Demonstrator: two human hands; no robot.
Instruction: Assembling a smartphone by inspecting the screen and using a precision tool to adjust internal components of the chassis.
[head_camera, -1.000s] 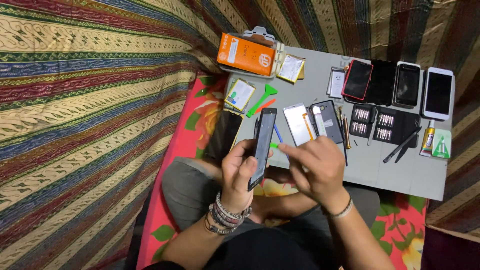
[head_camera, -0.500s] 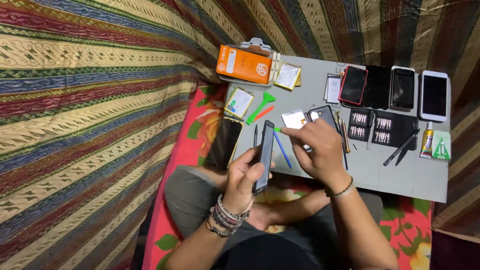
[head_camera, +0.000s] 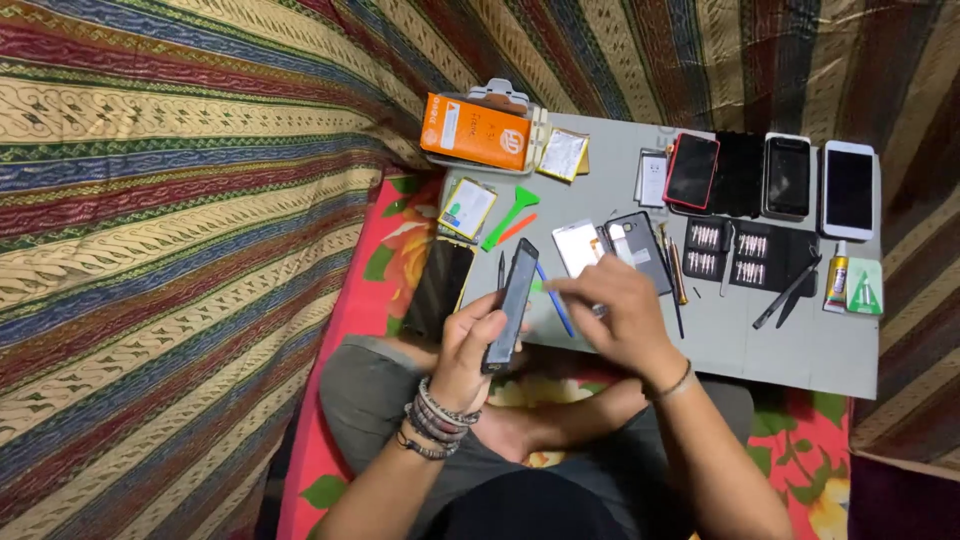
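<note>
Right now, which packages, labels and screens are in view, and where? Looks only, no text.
Orange box: table's far left corner, flat rectangle, orange with white print.
Foil pouch: right of the box, silvery square.
Red-cased phone: far edge, dark screen.
Black phone: right of it, dark screen.
White phone: far right, dark screen.
Green packet: right edge, small square.
Dark phone: edge-on in the left hand.

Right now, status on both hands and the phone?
Left hand gripping dark phone edge-up above grey board. Right hand beside it, fingers blurred. Blue tool lies underneath.
</note>
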